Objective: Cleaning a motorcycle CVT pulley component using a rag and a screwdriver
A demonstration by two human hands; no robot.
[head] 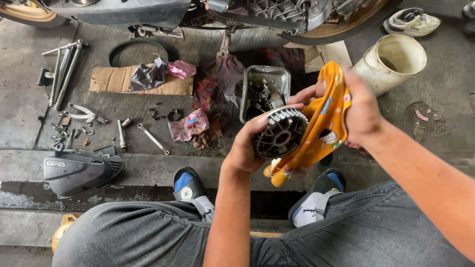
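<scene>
A: How are the hands set?

B: The left hand (245, 148) comes up from below between the knees, forearm nearly upright, fingers curled around the rim of a round metal part (280, 133) and holding it in the air above the floor. The right hand (361, 111) reaches in from the right with the arm stretched across the thigh, its fingers closed on an orange cloth (316, 128) bunched against the side of that part.

A: Anything you cannot make out?

B: The right fingertips are buried in the cloth, and the cloth covers the far side of the part. The left palm is hidden behind the part. The scooter (198, 12) above is cut off by the top edge.

A: And the part itself?

B: Dark grey, disc-shaped, with short fins or teeth around its edge and a hollow centre with ribs. It hangs in front of a metal tray (250, 84) of small bits, with a white bucket (391, 62) to the right and a wrench (153, 139) lying on the concrete floor (20, 113).
</scene>
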